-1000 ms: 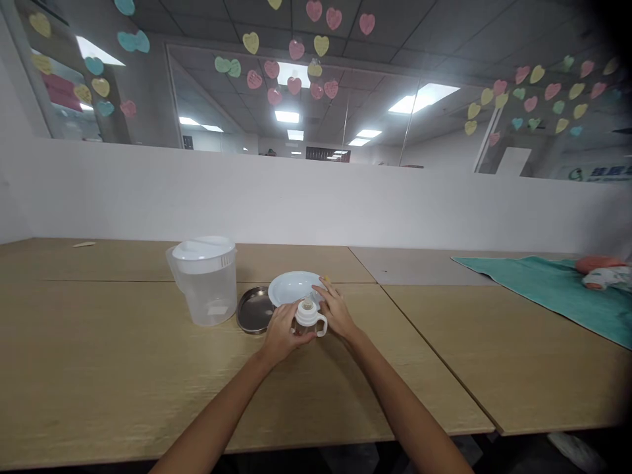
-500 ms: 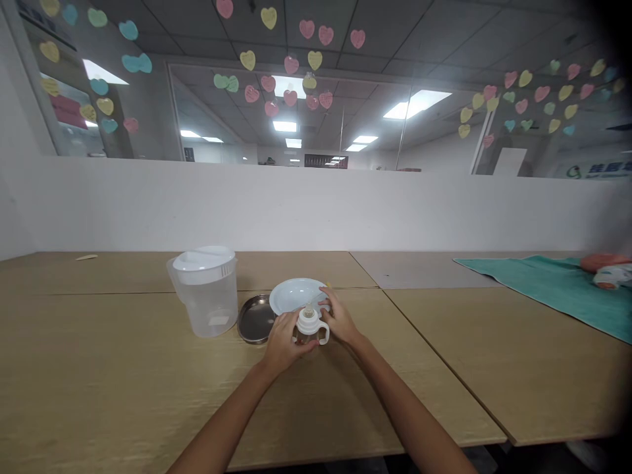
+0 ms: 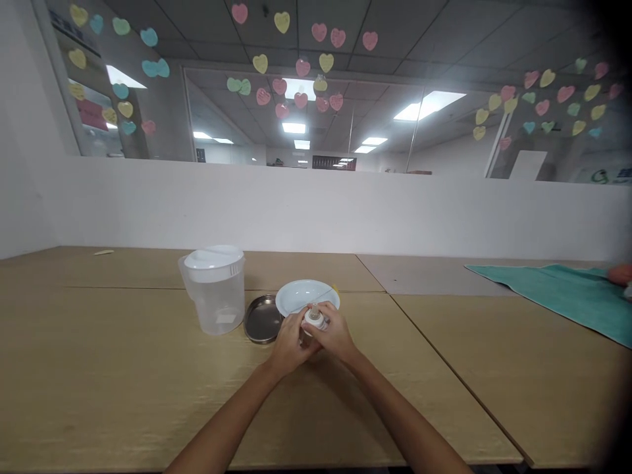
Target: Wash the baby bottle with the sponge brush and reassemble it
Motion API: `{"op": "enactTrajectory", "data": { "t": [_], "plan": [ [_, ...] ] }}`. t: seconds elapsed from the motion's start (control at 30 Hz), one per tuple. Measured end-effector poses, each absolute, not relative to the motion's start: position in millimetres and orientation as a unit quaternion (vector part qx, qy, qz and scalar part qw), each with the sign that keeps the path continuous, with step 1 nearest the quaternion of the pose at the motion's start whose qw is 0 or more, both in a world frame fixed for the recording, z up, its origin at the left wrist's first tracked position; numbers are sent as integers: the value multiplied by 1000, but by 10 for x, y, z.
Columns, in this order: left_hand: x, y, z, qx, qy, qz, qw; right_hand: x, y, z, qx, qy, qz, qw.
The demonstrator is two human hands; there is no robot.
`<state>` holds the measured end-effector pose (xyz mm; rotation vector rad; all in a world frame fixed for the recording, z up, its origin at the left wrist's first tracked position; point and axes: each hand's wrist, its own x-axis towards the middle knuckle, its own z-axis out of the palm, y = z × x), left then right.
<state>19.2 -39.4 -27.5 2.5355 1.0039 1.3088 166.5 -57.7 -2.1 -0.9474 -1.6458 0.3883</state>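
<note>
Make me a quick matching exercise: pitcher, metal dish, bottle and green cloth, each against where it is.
1. Pitcher
2. Metal dish
3. Bottle
4. Green cloth

A. In the left hand and right hand
B. Farthest right of the four
C. Between pitcher and white bowl
D. Farthest left of the four

Pairs: 1-D, 2-C, 3-A, 4-B

Wht-topped btl point(image 3: 314, 320), translucent tip point(image 3: 315, 308) up, handheld
</note>
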Motion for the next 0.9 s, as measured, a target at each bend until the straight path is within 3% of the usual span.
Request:
{"op": "enactTrajectory", "data": {
  "t": [0.2, 0.43, 0.73, 0.9],
  "plan": [
    [178, -357, -320, 840, 346, 412, 70, 1834, -506, 98, -316, -648, 417, 553],
    [240, -357, -348, 828, 360, 428, 50, 1933, -363, 44, -376, -509, 363, 683],
    [273, -414, -286, 831, 352, 430, 41, 1844, -513, 44, -340, -666, 352, 563],
    [259, -413, -281, 841, 339, 420, 48, 2058, -370, 23, -282, -615, 437, 593]
  ]
}}
